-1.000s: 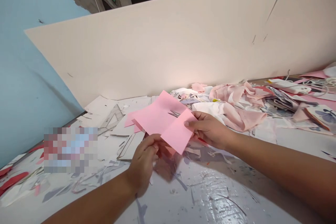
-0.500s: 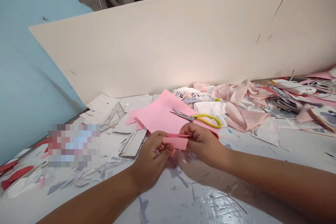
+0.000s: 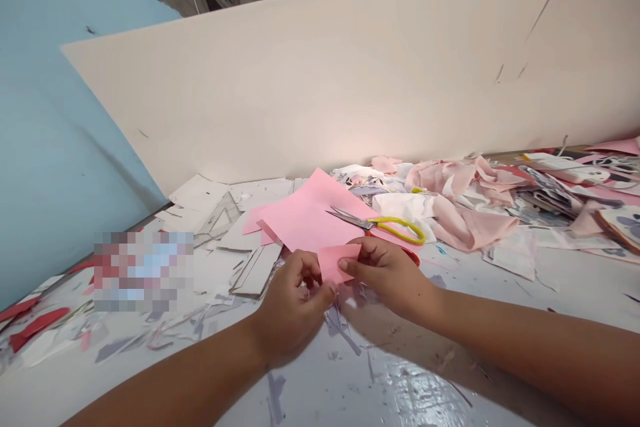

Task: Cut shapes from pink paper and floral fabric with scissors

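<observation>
Between my two hands is a small piece of pink paper (image 3: 333, 263), raised above the table. My left hand (image 3: 295, 300) pinches its lower left side with thumb and fingers. My right hand (image 3: 387, 273) grips the right side, the thumb lying flat on its front face and the fingers behind. Just beyond my hands lies a large pink paper sheet (image 3: 305, 213). Scissors (image 3: 380, 221) with yellow and red handles rest on that sheet, blades pointing left; the red handle is partly hidden behind my right hand.
Fabric scraps (image 3: 465, 213) in pink and white are heaped at the right. Pieces of white card (image 3: 200, 197) and a clear set square (image 3: 220, 217) lie to the left. Thin paper offcuts litter the white table (image 3: 350, 387). A pale panel (image 3: 325, 93) stands along the back edge.
The small pink paper was folded over in my hands; now it shows one flat face toward me. My right thumb has come onto its front. The view has shifted slightly.
</observation>
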Motion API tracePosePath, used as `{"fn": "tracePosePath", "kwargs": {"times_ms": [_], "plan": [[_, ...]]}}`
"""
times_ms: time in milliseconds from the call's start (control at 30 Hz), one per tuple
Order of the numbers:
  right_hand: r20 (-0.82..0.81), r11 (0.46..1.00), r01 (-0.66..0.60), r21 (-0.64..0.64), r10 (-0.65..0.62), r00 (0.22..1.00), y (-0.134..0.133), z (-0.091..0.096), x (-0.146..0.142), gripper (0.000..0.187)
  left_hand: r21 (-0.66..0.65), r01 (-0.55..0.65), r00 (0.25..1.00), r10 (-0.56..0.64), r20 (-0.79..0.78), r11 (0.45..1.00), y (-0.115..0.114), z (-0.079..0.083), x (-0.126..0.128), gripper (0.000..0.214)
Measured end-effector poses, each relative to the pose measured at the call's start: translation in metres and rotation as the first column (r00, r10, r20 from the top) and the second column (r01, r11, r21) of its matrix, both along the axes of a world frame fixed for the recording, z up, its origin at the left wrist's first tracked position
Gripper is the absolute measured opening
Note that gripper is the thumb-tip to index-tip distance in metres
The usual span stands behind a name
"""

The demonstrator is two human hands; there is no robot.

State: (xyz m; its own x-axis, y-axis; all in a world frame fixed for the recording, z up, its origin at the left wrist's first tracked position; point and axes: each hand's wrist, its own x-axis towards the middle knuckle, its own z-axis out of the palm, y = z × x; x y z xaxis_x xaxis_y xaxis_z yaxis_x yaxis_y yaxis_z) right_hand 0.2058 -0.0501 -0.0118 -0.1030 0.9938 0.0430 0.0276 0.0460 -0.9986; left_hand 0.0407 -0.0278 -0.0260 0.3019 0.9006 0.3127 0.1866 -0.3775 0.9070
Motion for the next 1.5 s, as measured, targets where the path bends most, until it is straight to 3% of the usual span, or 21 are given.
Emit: {"fn": "tracePosePath", "kwargs": {"times_ms": [133, 233, 367, 600, 1000, 1233, 1500], "plan": [[-0.024, 0.998, 0.055, -0.025, -0.055, 0.998, 0.002, -0.003, -0.001, 0.018, -0.214, 0.144, 0.98, -0.109, 0.167, 0.966, 0.001, 0.003, 0.002, 0.022], [-0.04, 0.999, 0.049, -0.007, -0.05, 0.998, 0.001, -0.007, -0.003, 0.018, -0.289, 0.145, 0.978, -0.093, 0.186, 0.946, 0.004, 0.004, 0.003, 0.021], [-0.069, 0.998, 0.047, -0.033, -0.049, 0.996, 0.001, -0.008, -0.006, 0.021, -0.27, 0.084, 0.985, -0.039, 0.168, 0.959, 0.008, 0.003, 0.003, 0.024], [-0.113, 0.992, 0.063, -0.106, -0.075, 0.991, 0.003, -0.006, -0.007, 0.026, -0.326, 0.102, 0.979, -0.037, 0.201, 0.94, 0.007, 0.003, 0.004, 0.023], [-0.076, 0.992, 0.088, -0.091, -0.095, 0.993, 0.004, -0.007, -0.008, 0.027, -0.365, 0.094, 0.977, -0.015, 0.213, 0.926, 0.004, 0.006, 0.006, 0.025], [-0.101, 0.992, 0.096, -0.088, -0.105, 0.989, 0.001, -0.001, -0.01, 0.025, -0.276, 0.04, 0.992, -0.005, 0.125, 0.96, 0.005, 0.006, 0.004, 0.024], [-0.009, 0.985, 0.157, -0.076, -0.158, 0.987, 0.001, -0.001, -0.01, 0.029, -0.374, 0.096, 0.976, -0.014, 0.215, 0.923, 0.002, 0.006, 0.006, 0.024]]}}
